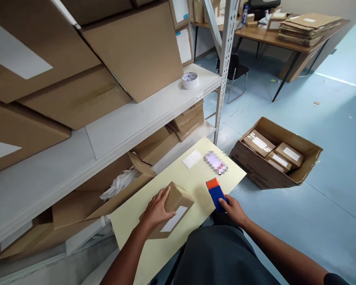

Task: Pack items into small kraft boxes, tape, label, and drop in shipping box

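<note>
Dark cloth over the lap fills the bottom of my view, and just past it lies the pale yellow board (192, 186) serving as a desk. On it sits the small cardboard box (173, 208), label face up, near the board's middle. My left hand (157, 209) rests spread over the box's near end, fingers curled on its top edge. My right hand (233, 209) closes its fingertips on the blue and orange tool (216, 192) at the board's right edge (a scanner, I guess; I cannot tell). I judge the box light, stiff and dry, not slippery; grip it across its short sides, clear of the label. A white card (192, 159) lies farther off.
</note>
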